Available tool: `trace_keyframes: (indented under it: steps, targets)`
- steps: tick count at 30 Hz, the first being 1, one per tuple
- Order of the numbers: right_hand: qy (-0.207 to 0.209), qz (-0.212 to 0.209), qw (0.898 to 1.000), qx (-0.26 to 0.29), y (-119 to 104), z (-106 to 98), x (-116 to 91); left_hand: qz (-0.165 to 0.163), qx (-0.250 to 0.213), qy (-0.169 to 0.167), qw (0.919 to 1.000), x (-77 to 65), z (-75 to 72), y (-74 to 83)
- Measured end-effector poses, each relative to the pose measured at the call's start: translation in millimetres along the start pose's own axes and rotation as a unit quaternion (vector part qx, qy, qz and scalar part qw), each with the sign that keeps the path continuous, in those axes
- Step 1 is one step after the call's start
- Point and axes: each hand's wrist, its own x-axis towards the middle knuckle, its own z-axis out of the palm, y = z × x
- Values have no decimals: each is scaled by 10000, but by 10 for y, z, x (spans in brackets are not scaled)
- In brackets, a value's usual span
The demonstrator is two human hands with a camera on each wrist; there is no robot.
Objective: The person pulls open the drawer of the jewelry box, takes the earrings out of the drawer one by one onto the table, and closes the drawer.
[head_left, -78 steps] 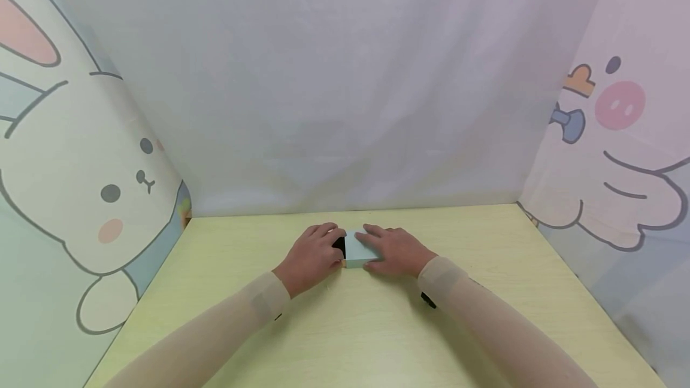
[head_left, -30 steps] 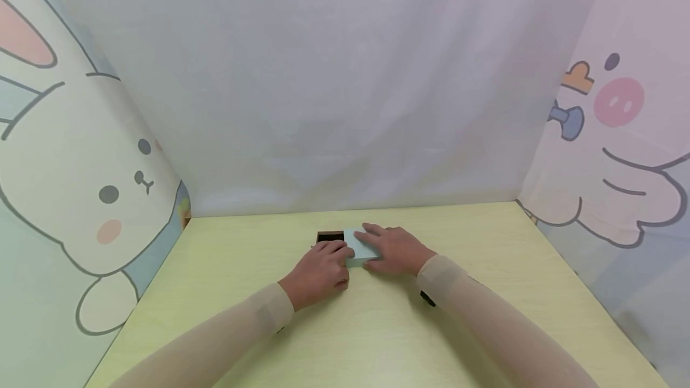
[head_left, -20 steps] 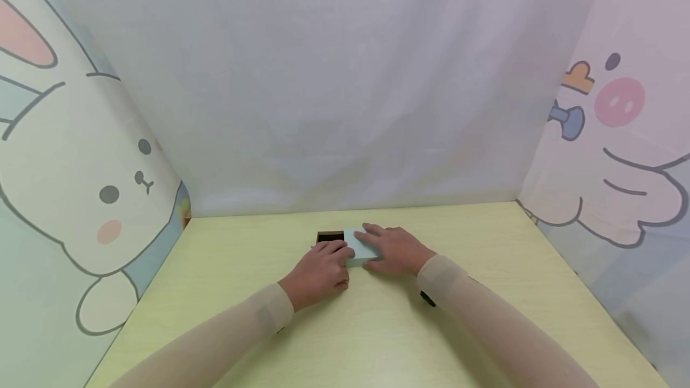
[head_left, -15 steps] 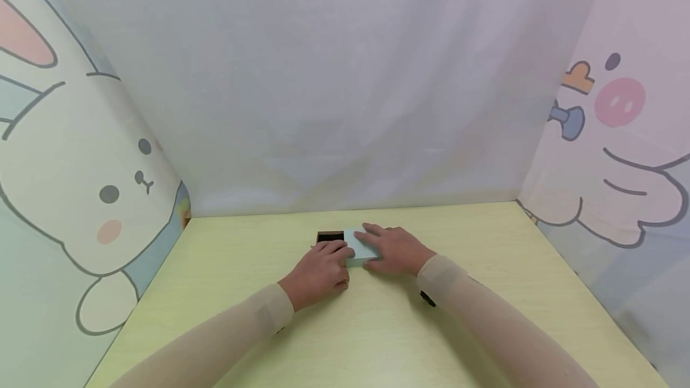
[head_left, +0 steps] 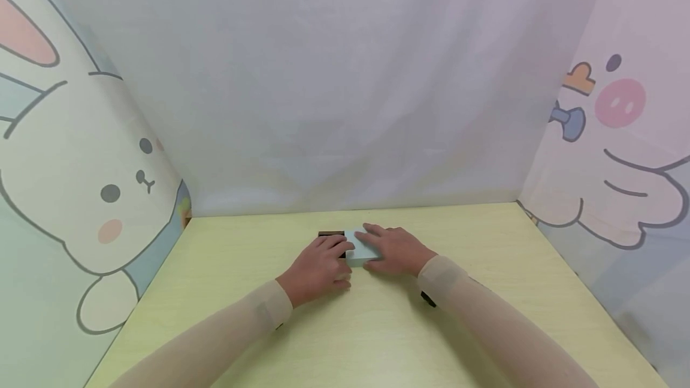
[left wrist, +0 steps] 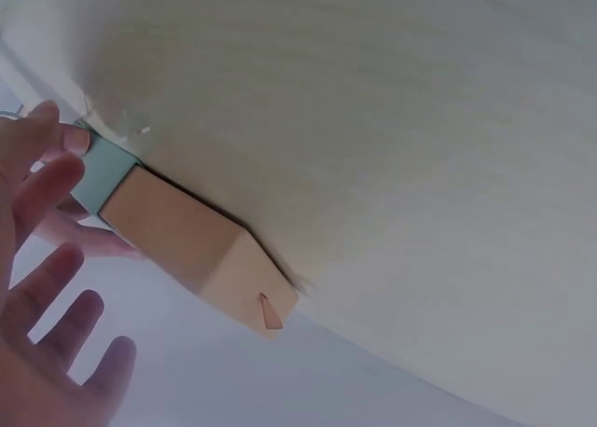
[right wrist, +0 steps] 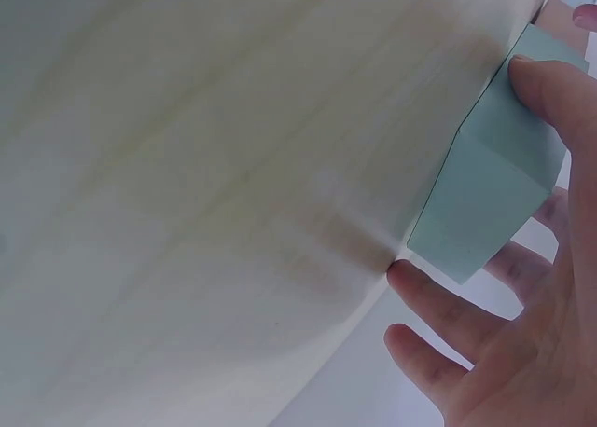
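A small drawer-style box with a mint sleeve [head_left: 360, 254] lies on the table. Its tan tray [left wrist: 168, 217], black inside, sticks out to the left of the sleeve. My right hand [head_left: 401, 251] holds the sleeve, thumb on the near side and fingers over the top and far side; the right wrist view shows the thumb against the mint sleeve [right wrist: 480, 199]. Over the pulled-out tray hovers my left hand [head_left: 318, 268], its fingers spread and loosely bent, gripping nothing. That hand hides much of the tray's inside in the head view, so its contents cannot be told.
The pale wooden table [head_left: 345, 340] ends at a hanging white curtain [head_left: 345, 106] behind the box. Printed cloth panels with a rabbit [head_left: 81, 196] and another cartoon animal [head_left: 620, 154] stand at the sides.
Earlier my left hand gripped the tray; it let go and shifted toward the near side. Since half a second ago its fingers have uncurled and risen slightly. My right hand has stayed put.
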Motion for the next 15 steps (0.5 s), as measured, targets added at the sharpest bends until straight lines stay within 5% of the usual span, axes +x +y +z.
trace_keyframes:
  steps: [15]
  targets:
    - [64,-26,10000,15,-7,-23,-25,-554,-148,276,9980,-33,-68,-236]
